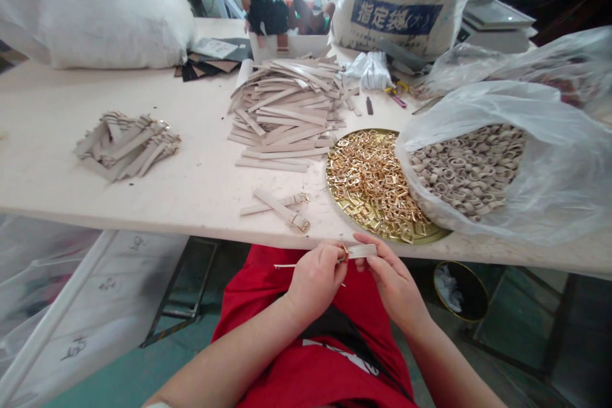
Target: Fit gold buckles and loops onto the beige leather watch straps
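Both hands meet just below the table's front edge, over my red-clothed lap. My left hand (316, 279) is closed, pinching a small gold buckle and a thin pin-like piece at the end of a beige strap (362, 251). My right hand (391, 277) is closed on the same strap, its fingers wrapped round the strap's other end. Straight ahead on the table lies a round gold tray (345, 208) heaped with gold buckles (371, 182). Two finished straps with buckles (287, 207) lie near the front edge.
A heap of beige straps (287, 111) lies mid-table, a smaller pile (127, 143) at left. A clear bag of beige loops (471, 169) rests at right. White sacks stand at the back. A small bin (461, 290) stands below the table at right.
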The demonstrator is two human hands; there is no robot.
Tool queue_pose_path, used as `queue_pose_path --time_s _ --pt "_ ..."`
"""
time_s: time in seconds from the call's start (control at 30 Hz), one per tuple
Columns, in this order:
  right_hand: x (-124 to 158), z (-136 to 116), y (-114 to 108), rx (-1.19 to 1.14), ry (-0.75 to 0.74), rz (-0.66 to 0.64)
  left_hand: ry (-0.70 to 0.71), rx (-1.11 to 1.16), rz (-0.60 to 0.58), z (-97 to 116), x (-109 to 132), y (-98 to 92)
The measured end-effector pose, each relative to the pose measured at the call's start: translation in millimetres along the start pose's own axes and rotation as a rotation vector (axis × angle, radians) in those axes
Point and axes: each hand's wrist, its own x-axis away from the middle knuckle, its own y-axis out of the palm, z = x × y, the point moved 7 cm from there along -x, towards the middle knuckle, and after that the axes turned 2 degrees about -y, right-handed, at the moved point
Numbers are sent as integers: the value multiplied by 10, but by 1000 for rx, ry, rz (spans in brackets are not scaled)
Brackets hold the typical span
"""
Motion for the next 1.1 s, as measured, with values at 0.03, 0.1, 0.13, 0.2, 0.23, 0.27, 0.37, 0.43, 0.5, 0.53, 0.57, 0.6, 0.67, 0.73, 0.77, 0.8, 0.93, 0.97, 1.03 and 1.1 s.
queue_pose_path --time_s 0.03,0.1,0.13,0.2,0.23,0.27,0.37,0.43,0.5,0.53,0.57,0.6,0.67,0.73,0.77,0.8,0.93,0.97,1.03,1.1 --pt "2 2 2 10 -6 -6 -5 6 4 2 1 -5" --pt "8 9 4 30 -15 -19 -11 13 16 6 3 -11" --pt "10 14 0 38 -18 -20 -10 17 23 8 5 -12" --pt "13 25 -10 55 -23 -19 -3 26 45 11 12 -12" --pt "14 30 -15 67 -26 -17 1 33 56 12 16 -11" --pt "15 35 -21 78 -28 -14 5 41 62 14 19 -11" --pt "18 50 -35 97 -32 -3 -16 76 63 10 24 -16" --pt "18 62 -41 101 -33 6 -75 119 50 -11 25 -19" --pt "17 77 -50 107 -32 20 -163 182 31 -44 35 -9" --pt "16 86 -55 109 -32 29 -204 215 21 -59 43 3" --pt "13 96 -60 111 -31 36 -236 246 11 -68 53 19" --pt "10 107 -65 112 -29 42 -257 272 4 -71 64 36" --pt "3 127 -72 113 -28 52 -271 306 -2 -67 81 63" --pt "-5 142 -74 117 -26 57 -268 324 1 -59 93 80" --pt "-8 147 -73 119 -24 59 -264 328 2 -55 97 88" --pt "-12 151 -70 122 -21 58 -260 331 -1 -54 100 98" --pt "-31 141 -62 181 -21 59 -267 373 -46 -65 116 170" --pt "-37 136 -64 205 -23 65 -271 388 -62 -71 121 191" --pt "-50 130 -71 245 -22 77 -270 412 -89 -78 128 228" --pt "-66 131 -70 262 -13 80 -264 422 -105 -83 128 247"
